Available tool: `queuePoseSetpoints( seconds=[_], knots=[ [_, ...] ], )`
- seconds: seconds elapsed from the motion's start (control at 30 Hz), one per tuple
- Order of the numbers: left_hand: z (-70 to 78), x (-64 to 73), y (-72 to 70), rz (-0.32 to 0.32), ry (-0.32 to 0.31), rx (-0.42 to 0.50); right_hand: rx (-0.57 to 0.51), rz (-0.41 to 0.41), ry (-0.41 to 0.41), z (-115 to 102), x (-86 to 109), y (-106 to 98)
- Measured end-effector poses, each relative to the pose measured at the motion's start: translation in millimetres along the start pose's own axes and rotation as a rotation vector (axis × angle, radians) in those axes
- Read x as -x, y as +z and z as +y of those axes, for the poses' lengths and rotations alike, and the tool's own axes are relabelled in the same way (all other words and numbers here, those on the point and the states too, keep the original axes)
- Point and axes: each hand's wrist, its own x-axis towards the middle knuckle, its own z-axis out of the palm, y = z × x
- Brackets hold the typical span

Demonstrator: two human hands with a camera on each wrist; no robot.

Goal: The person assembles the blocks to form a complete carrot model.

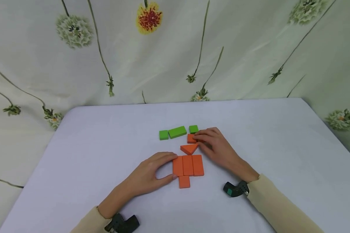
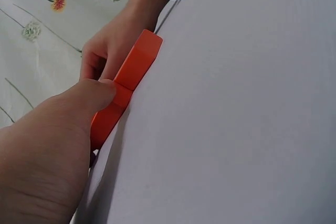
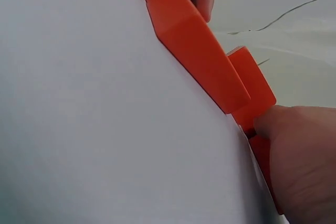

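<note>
Three upright orange rectangular blocks lie side by side on the table in the head view. My left hand holds the leftmost orange block, fingertips at its top left corner, thumb at its lower left. Under the row sits an orange square block. Above it, an orange triangular block points down toward the row. My right hand pinches a small orange block just above the triangle, its right part hidden by my fingers. In the right wrist view my thumb presses against orange wood.
Beyond the orange pieces lie a green square block, a longer tilted green block and another green square block, close to my right fingertips. A white-covered table stands before a flower-print cloth.
</note>
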Motion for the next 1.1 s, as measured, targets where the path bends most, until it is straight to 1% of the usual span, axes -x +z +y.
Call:
queuePoseSetpoints(
  seconds=[0.37,0.6,0.83,0.93,1.1],
  knots=[
    [0.2,-2.4,-2.4,-0.001,-0.008,-0.004,0.012,-0.01,0.052,-1.6,-2.1,-3.6],
    [0.6,-0.2,-1.0,0.003,-0.007,0.009,-0.04,0.015,0.062,-1.3,0.7,-0.2],
    [0.9,0.7,0.1,0.009,0.01,0.004,-0.067,0.007,0.065,-2.9,4.4,-0.5],
    [0.9,-0.5,-0.6,0.009,0.015,0.007,-0.096,0.019,0.085,-4.2,5.6,-1.2],
    [0.7,-1.3,-0.3,0.008,0.008,0.001,-0.144,0.073,0.111,-5.4,9.5,-1.5]
  ],
)
